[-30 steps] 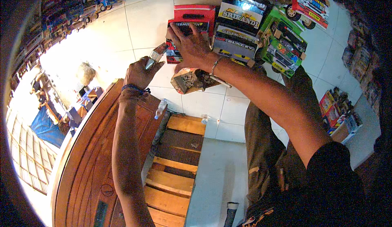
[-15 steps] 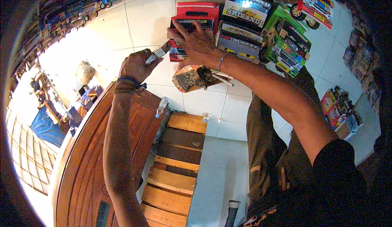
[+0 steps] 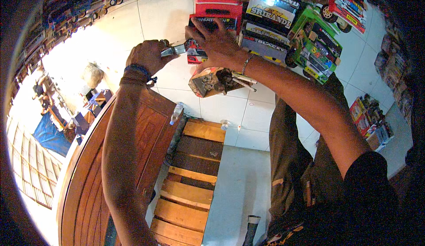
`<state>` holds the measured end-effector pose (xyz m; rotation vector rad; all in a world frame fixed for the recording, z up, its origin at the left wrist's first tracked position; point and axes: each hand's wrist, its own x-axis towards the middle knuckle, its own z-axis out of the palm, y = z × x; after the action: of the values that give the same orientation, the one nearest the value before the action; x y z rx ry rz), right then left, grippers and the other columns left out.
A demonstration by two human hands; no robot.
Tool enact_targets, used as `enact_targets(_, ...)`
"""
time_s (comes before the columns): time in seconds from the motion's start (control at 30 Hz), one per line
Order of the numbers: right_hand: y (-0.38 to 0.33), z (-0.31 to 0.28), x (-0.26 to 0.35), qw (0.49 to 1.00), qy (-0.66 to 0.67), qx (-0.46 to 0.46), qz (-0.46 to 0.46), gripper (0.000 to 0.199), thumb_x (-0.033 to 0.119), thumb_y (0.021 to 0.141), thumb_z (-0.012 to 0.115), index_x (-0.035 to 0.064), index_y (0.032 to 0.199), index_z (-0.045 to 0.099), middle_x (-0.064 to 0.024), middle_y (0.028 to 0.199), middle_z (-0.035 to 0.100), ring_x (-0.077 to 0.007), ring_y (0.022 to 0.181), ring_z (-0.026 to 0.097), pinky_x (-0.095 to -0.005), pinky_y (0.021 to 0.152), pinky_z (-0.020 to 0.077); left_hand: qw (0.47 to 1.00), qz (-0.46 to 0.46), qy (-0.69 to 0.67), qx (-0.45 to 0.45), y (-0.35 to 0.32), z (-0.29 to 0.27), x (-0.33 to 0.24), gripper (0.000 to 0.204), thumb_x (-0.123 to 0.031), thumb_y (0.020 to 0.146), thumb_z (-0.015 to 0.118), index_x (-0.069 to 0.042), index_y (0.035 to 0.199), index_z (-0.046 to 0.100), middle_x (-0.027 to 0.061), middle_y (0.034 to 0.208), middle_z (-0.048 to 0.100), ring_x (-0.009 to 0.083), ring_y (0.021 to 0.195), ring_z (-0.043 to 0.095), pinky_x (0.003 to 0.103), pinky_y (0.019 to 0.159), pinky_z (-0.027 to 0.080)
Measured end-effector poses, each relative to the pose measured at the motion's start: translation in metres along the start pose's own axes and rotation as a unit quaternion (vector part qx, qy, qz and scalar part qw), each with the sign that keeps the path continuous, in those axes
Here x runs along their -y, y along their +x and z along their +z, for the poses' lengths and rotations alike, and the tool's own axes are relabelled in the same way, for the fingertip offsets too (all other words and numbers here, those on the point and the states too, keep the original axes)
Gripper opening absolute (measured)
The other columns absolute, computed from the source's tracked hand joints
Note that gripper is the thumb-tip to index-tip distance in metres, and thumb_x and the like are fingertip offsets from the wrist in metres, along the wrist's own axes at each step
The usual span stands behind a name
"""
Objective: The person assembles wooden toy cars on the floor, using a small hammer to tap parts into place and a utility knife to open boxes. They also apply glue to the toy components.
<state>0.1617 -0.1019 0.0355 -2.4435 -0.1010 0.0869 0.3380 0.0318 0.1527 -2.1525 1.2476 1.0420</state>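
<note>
My left hand (image 3: 148, 56) is closed around a small metal tool (image 3: 173, 50) whose tip points right toward a small red toy vehicle (image 3: 195, 52). My right hand (image 3: 217, 42) grips that toy from above, fingers spread over it. Both hands are held out over the white tiled floor (image 3: 164, 16). Below my right wrist sits a small open box (image 3: 212, 81) holding dark bits and a couple of white sticks. A bracelet circles each wrist.
Several colourful boxed toy trucks (image 3: 287, 24) lie on the tiles beyond my hands, more toys (image 3: 372, 122) at the right. A brown wooden door panel (image 3: 102, 166) and a slatted wooden pallet (image 3: 195, 175) lie below. My trouser leg (image 3: 292, 157) is at right.
Both hands, with the tool and the red toy, have shifted slightly up and away from me in the view. The tool's tip stays against the toy.
</note>
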Motion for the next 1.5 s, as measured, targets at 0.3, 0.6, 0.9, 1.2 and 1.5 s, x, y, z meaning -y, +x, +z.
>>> enact_targets(0.3, -0.002, -0.002, 0.000, 0.999, -0.033, -0.004, 0.019, 0.131, 0.079, 0.053, 0.078, 0.0068, 0.154, 0.035, -0.0236, 0.159, 0.032, -0.0351, 0.139, 0.046, -0.0574, 0.113, 0.0253, 0.984, 0.080, 0.160, -0.001, 0.018, -0.027, -0.004, 0.043, -0.057, 0.092, 0.062, -0.018, 0.108, 0.069, 0.0104, 0.096, 0.073, 0.0298, 0.094, 0.072, 0.045, 0.082, 0.059)
enact_targets(0.6, -0.001, 0.007, -0.004, 0.999, -0.018, -0.030, 0.017, 0.125, 0.076, 0.054, 0.080, 0.0094, 0.152, 0.039, -0.0230, 0.157, 0.035, -0.0369, 0.136, 0.049, -0.0577, 0.113, 0.0279, 0.969, 0.156, 0.192, 0.007, 0.039, -0.030, 0.001, 0.049, -0.061, 0.086, 0.068, -0.015, 0.104, 0.065, 0.0094, 0.086, 0.067, 0.0293, 0.085, 0.068, 0.044, 0.075, 0.057)
enact_targets(0.9, 0.000, 0.005, -0.001, 0.999, -0.010, -0.033, 0.024, 0.124, 0.072, 0.051, 0.084, 0.0068, 0.148, 0.042, -0.0229, 0.156, 0.036, -0.0361, 0.139, 0.044, -0.0573, 0.112, 0.0281, 0.958, 0.177, 0.217, 0.059, 0.052, -0.040, -0.003, 0.058, -0.069, 0.080, 0.067, -0.014, 0.099, 0.067, 0.0100, 0.084, 0.067, 0.0309, 0.085, 0.069, 0.045, 0.074, 0.057)
enact_targets(1.2, -0.001, 0.007, -0.003, 0.999, -0.007, -0.051, -0.002, 0.123, 0.071, 0.051, 0.084, 0.0053, 0.147, 0.043, -0.0225, 0.154, 0.037, -0.0351, 0.140, 0.042, -0.0563, 0.112, 0.0277, 0.966, 0.138, 0.195, 0.100, 0.053, -0.050, -0.015, 0.052, -0.064, 0.081, 0.072, -0.016, 0.100, 0.073, 0.0116, 0.092, 0.075, 0.0320, 0.090, 0.073, 0.047, 0.082, 0.059)
enact_targets(1.5, 0.001, 0.011, -0.003, 0.996, 0.066, -0.047, 0.033, 0.131, 0.061, 0.043, 0.091, 0.0117, 0.153, 0.039, -0.0213, 0.157, 0.034, -0.0418, 0.143, 0.033, -0.0590, 0.117, 0.0247, 0.967, 0.144, 0.196, 0.077, 0.053, -0.051, -0.015, 0.059, -0.070, 0.082, 0.067, -0.014, 0.100, 0.072, 0.0129, 0.089, 0.074, 0.0339, 0.087, 0.072, 0.047, 0.082, 0.058)
